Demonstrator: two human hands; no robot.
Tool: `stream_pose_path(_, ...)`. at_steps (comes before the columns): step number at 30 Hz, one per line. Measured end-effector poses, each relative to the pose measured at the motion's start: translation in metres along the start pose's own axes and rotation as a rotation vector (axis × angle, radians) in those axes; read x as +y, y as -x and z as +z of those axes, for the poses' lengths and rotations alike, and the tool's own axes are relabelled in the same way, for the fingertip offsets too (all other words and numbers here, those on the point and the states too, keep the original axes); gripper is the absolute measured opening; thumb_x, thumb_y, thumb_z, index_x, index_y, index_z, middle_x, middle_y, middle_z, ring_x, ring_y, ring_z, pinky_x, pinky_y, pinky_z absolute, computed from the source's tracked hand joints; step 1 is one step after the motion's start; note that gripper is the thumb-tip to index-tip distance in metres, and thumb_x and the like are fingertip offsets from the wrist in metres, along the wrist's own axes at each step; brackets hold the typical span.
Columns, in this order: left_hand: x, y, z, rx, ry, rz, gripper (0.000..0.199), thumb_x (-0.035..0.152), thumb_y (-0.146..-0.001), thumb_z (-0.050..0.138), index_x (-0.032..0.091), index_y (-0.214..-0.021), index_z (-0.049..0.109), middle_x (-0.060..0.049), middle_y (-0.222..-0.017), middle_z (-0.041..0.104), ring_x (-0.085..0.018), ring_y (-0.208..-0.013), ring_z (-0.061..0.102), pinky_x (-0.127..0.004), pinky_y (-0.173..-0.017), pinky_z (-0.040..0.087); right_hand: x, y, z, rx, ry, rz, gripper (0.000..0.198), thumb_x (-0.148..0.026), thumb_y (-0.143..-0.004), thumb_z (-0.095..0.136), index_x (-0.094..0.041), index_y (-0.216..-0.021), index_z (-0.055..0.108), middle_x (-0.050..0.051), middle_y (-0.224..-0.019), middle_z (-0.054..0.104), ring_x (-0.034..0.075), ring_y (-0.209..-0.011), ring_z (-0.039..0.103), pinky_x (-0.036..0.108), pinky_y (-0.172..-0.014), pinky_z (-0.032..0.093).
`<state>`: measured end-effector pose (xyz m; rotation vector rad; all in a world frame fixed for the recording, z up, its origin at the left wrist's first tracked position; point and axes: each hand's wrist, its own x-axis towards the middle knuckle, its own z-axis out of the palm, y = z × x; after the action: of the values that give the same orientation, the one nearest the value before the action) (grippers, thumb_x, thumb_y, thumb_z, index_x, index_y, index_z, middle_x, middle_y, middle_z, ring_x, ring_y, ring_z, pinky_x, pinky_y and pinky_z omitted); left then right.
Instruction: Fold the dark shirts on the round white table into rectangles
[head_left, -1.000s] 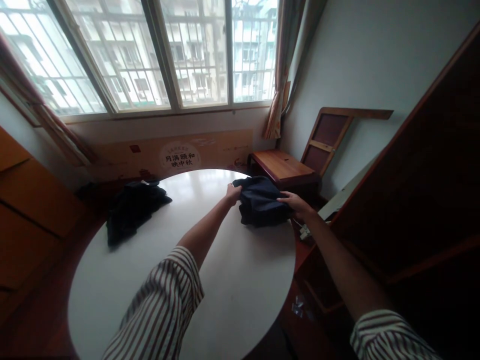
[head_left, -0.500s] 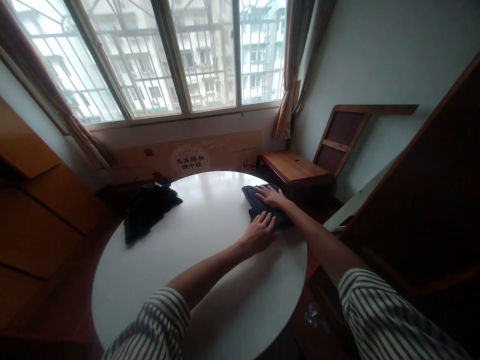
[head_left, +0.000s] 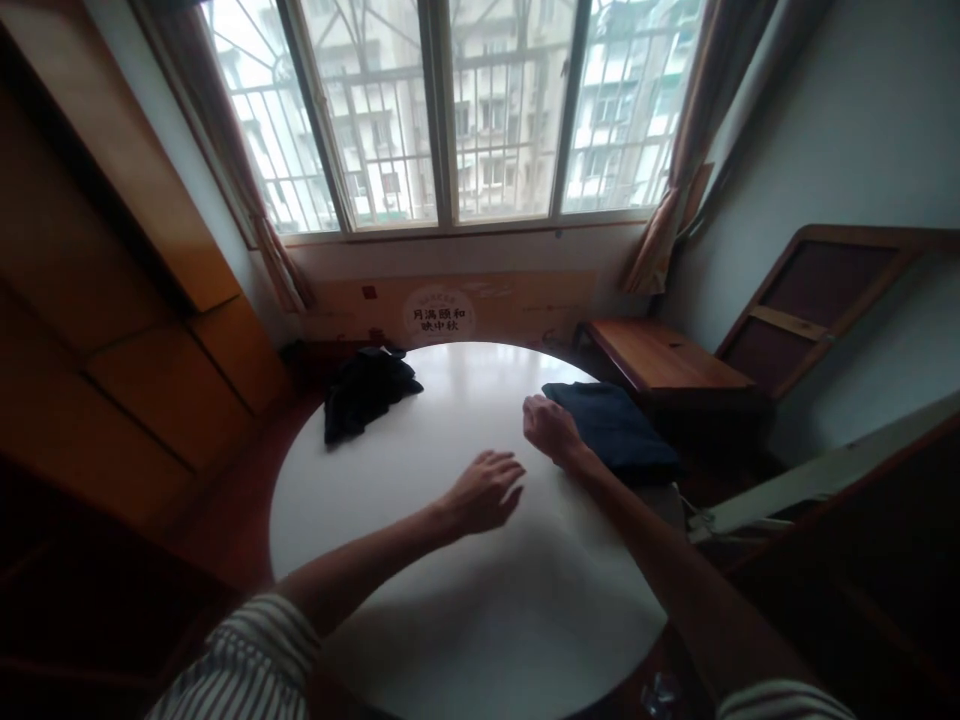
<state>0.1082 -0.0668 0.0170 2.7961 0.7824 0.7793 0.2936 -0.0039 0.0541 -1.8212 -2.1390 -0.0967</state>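
Note:
A folded dark blue piece of cloth, which looks like a garment, lies at the right side of the round white table. My right hand is at its left edge with the fingers curled in; nothing shows in them. I cannot tell whether it still touches the cloth. My left hand hovers over the middle of the table, its thumb apart from loosely bent fingers, holding nothing. On the far left of the tabletop a crumpled black cloth sits in a heap, its kind unclear.
Behind the table's right side stands a low wooden stool or bench, with a framed wooden panel leaning at the wall. Orange-brown cabinets line the left. A printed banner runs below the barred window.
Both hands have come off the top of the dark blue cloth and moved left. My right hand's fingers have curled. The view has turned left, and the cloth shows more fully.

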Motion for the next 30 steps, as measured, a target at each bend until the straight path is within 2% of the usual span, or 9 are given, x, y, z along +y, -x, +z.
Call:
stream_pose_path(5, -0.122, 0.046, -0.073, 0.284, -0.123, -0.534, 0.026, 0.019, -0.086, 0.057, 0.015, -0.109, 0.067, -0.017, -0.118, 0.066, -0.032, -0.120, 0.057, -0.046, -0.109, 0.038, -0.030, 0.029, 0.036, -0.175, 0.029, -0.009, 0.028, -0.015, -0.088, 0.044, -0.018, -0.085, 0.072, 0.014, -0.093, 0.074, 0.025, -0.087, 0.069, 0.030, -0.071, 0.044)
stream_pose_path(8, -0.180, 0.065, -0.109, 0.386, -0.327, -0.899, 0.037, 0.023, -0.089, 0.057, 0.006, -0.122, 0.058, -0.024, -0.134, 0.054, -0.036, -0.126, 0.049, -0.047, -0.108, 0.037, -0.033, 0.032, 0.047, -0.188, 0.029, -0.008, 0.028, -0.015, -0.087, 0.045, -0.018, -0.083, 0.072, 0.013, -0.092, 0.074, 0.024, -0.084, 0.070, 0.029, -0.069, 0.043)
stream_pose_path(11, -0.212, 0.076, -0.127, 0.383, -0.377, -1.038, 0.042, 0.029, -0.088, 0.061, -0.001, -0.119, 0.058, -0.028, -0.129, 0.054, -0.040, -0.118, 0.054, -0.048, -0.100, 0.042, -0.031, 0.033, 0.049, -0.183, 0.028, -0.020, 0.029, -0.015, -0.088, 0.044, -0.018, -0.083, 0.073, 0.012, -0.092, 0.075, 0.024, -0.084, 0.070, 0.029, -0.068, 0.042)
stream_pose_path(14, -0.224, 0.074, -0.132, 0.364, -0.357, -1.040, 0.024, 0.025, -0.089, 0.060, 0.005, -0.099, 0.067, -0.022, -0.109, 0.064, -0.034, -0.103, 0.064, -0.042, -0.090, 0.047, -0.029, 0.033, 0.050, -0.172, 0.028, -0.028, 0.029, -0.015, -0.087, 0.044, -0.019, -0.080, 0.072, 0.011, -0.090, 0.075, 0.023, -0.083, 0.070, 0.028, -0.066, 0.040)
stream_pose_path(17, -0.225, 0.058, -0.138, 0.404, -0.361, -1.002, 0.022, 0.022, -0.092, 0.053, 0.009, -0.090, 0.071, -0.019, -0.098, 0.067, -0.031, -0.097, 0.066, -0.039, -0.086, 0.049, -0.027, 0.033, 0.052, -0.154, 0.022, -0.024, 0.029, -0.015, -0.087, 0.044, -0.019, -0.078, 0.071, 0.011, -0.088, 0.074, 0.023, -0.081, 0.069, 0.028, -0.063, 0.037)
stream_pose_path(21, -0.204, 0.027, -0.148, 0.541, -0.400, -0.870, 0.031, 0.023, -0.100, 0.040, 0.010, -0.102, 0.069, -0.018, -0.108, 0.065, -0.028, -0.107, 0.062, -0.038, -0.094, 0.046, -0.026, 0.033, 0.054, -0.139, 0.004, -0.031, 0.028, -0.015, -0.087, 0.044, -0.019, -0.075, 0.069, 0.009, -0.085, 0.074, 0.021, -0.078, 0.067, 0.028, -0.062, 0.036)
stream_pose_path(25, -0.147, 0.007, -0.124, 0.667, -0.279, -0.487, 0.028, 0.027, -0.101, 0.044, 0.012, -0.105, 0.067, -0.013, -0.099, 0.064, -0.022, -0.099, 0.061, -0.033, -0.093, 0.047, -0.021, 0.034, 0.059, -0.039, -0.141, -0.100, 0.027, -0.017, -0.090, 0.042, -0.020, -0.093, 0.069, 0.007, -0.092, 0.071, 0.019, -0.076, 0.064, 0.027, -0.065, 0.039)
stream_pose_path(27, -0.110, 0.008, -0.095, 0.577, -0.116, -0.255, 0.028, 0.029, -0.102, 0.045, 0.014, -0.105, 0.068, -0.009, -0.092, 0.062, -0.018, -0.087, 0.061, -0.030, -0.084, 0.049, -0.017, 0.034, 0.064, 0.073, -0.311, -0.157, 0.037, -0.024, -0.090, 0.047, -0.018, -0.124, 0.059, 0.009, -0.106, 0.067, 0.018, -0.074, 0.062, 0.028, -0.065, 0.043)
stream_pose_path(30, -0.061, 0.017, -0.054, 0.158, 0.174, 0.026, 0.026, 0.030, -0.100, 0.049, 0.016, -0.105, 0.070, -0.007, -0.091, 0.063, -0.014, -0.079, 0.062, -0.024, -0.074, 0.050, -0.011, 0.034, 0.069, 0.146, -0.501, -0.234, 0.079, -0.030, -0.082, 0.059, -0.020, -0.153, 0.025, 0.013, -0.123, 0.058, 0.018, -0.073, 0.061, 0.030, -0.062, 0.047)
